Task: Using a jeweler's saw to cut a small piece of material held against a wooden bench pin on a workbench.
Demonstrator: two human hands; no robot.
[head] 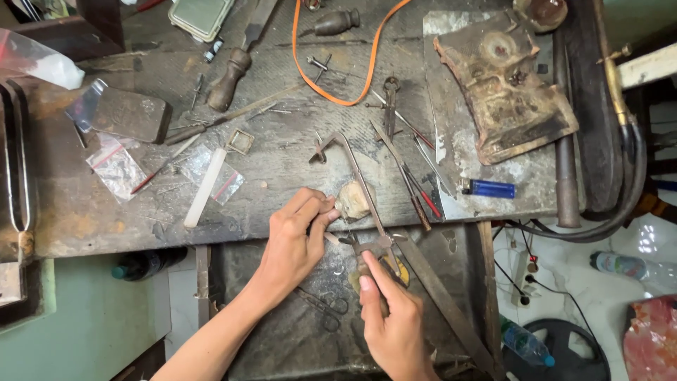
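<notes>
My right hand (391,321) grips the handle of a small metal frame saw (356,180), whose frame runs up and away over the workbench. My left hand (296,236) pinches a tiny workpiece, mostly hidden by my fingertips, against a pale, worn bench peg (351,201) at the bench's front edge. The saw's blade end meets the spot right beside my left fingertips. Both hands are close together, just below the peg.
On the scarred wooden bench (282,169) lie files (412,187), a wooden-handled tool (229,77), an orange strap (338,85), small plastic bags (116,169), a blue lighter (490,188) and a charred block (504,85). Scissors (324,307) rest in the tray below. Bottles stand on the floor.
</notes>
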